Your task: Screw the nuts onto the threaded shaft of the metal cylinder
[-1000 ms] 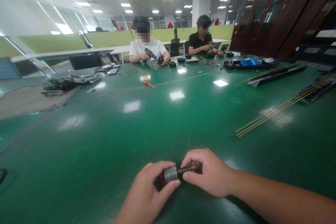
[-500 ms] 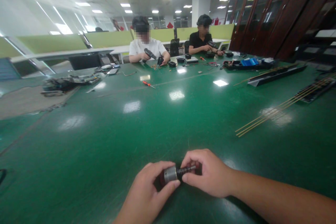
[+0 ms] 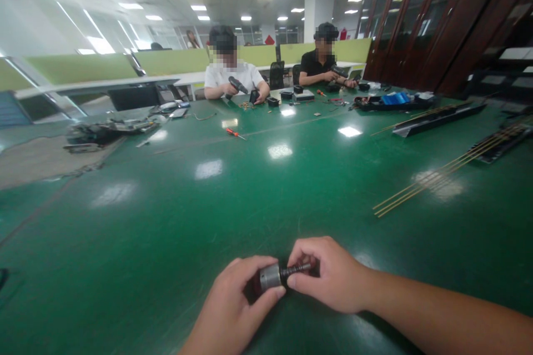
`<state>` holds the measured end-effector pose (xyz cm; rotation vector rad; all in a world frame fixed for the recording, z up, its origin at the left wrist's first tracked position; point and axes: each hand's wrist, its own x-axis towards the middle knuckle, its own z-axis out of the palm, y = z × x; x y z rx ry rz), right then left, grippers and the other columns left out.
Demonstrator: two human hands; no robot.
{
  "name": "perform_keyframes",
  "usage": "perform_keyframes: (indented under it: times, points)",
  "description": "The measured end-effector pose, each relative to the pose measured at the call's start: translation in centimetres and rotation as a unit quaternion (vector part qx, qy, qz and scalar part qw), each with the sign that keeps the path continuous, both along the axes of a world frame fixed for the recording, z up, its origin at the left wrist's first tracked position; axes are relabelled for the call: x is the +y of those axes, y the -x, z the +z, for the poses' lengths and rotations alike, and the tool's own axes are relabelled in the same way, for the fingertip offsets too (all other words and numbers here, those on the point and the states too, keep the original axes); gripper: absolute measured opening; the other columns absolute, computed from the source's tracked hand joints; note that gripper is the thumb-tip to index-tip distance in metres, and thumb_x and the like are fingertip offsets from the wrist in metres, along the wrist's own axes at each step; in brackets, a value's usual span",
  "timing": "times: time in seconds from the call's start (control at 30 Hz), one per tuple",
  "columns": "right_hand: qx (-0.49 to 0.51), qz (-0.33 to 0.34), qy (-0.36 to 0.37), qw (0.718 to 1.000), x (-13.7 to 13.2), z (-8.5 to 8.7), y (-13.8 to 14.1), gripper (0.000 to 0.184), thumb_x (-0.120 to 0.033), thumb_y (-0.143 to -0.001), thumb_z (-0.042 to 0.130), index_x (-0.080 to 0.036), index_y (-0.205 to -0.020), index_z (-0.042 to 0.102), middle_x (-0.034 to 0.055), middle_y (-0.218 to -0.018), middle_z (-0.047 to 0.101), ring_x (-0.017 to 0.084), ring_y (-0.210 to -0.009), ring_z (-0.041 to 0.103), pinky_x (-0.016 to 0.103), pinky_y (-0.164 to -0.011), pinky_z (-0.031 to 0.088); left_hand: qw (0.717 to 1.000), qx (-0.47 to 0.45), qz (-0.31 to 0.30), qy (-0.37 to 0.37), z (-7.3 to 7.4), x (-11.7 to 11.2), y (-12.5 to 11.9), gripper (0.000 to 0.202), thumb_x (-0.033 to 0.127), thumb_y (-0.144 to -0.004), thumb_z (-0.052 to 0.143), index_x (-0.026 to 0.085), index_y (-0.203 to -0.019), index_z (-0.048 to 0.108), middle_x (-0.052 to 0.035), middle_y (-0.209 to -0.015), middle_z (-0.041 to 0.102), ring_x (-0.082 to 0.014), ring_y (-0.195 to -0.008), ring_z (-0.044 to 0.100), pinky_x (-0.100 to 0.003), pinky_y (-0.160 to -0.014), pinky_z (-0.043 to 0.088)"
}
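My left hand (image 3: 241,299) is closed around a grey metal cylinder (image 3: 270,277), thumb on the near side and fingers on the far side. Out of its right end runs a dark, ribbed shaft (image 3: 296,270) with a bare metal tip. This looks like a small motor or gear part, but the exact kind is unclear. The fingers and thumb of my right hand (image 3: 331,274) are closed on the shaft from the right. Something reddish shows near my right fingertips and inside my left hand, mostly hidden. Both hands are low over the green table (image 3: 233,205).
A red screwdriver (image 3: 235,133) lies mid-table. Thin brass-coloured rods (image 3: 416,187) and a black channel (image 3: 437,119) are on the right. Scrap parts (image 3: 112,130) lie at the left. Across the table, two co-workers hold drills (image 3: 237,85) among small black boxes (image 3: 287,95).
My right fingertips have shifted very slightly left along the shaft. My left hand and the cylinder stay put. The co-worker on the far right has moved slightly.
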<state>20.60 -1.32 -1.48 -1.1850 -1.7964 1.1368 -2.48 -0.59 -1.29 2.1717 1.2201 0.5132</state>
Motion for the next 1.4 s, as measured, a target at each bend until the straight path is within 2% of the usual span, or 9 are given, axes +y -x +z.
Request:
perform_keyframes:
  times: [0.4,0.73,0.93,1.4]
  points:
    - [-0.021,0.006,0.000,1.000,-0.04,-0.24,0.01,0.009,-0.026,-0.080,0.072,-0.018,-0.081,0.068,-0.0058,-0.064,0.059,0.010,-0.058,0.050,0.021,-0.054,0.034,1.000,0.004,-0.001,-0.007,0.01,0.08,0.00,0.026,0.045,-0.091,0.065,0.030,-0.112,0.067,-0.0016,-0.104,0.074,-0.0232,-0.092,0.067,-0.034,-0.081,0.049]
    - [-0.024,0.006,-0.007,1.000,0.03,-0.14,0.12,0.008,-0.024,-0.079,0.071,-0.018,-0.080,0.066,-0.0057,-0.065,0.059,0.010,-0.060,0.051,0.021,-0.056,0.035,1.000,0.007,-0.004,-0.008,0.02,0.12,-0.05,0.025,0.043,-0.091,0.066,0.030,-0.112,0.066,-0.0005,-0.103,0.074,-0.0223,-0.092,0.068,-0.034,-0.082,0.050]
    - [-0.036,0.006,-0.013,0.999,-0.07,-0.16,0.04,0.008,-0.025,-0.079,0.071,-0.019,-0.080,0.066,-0.0053,-0.067,0.060,0.010,-0.061,0.052,0.022,-0.057,0.036,1.000,0.009,-0.004,-0.007,0.20,0.10,-0.11,0.026,0.041,-0.091,0.066,0.028,-0.113,0.067,-0.0031,-0.104,0.074,-0.0235,-0.093,0.068,-0.035,-0.082,0.050]
    - [-0.038,0.011,-0.019,0.999,-0.13,-0.31,-0.01,0.007,-0.024,-0.079,0.070,-0.019,-0.081,0.066,-0.0049,-0.068,0.060,0.011,-0.062,0.053,0.022,-0.059,0.037,1.000,0.010,-0.003,0.011,0.51,-0.03,-0.27,0.024,0.041,-0.090,0.067,0.030,-0.111,0.067,-0.0011,-0.102,0.073,-0.0234,-0.092,0.066,-0.035,-0.082,0.049]
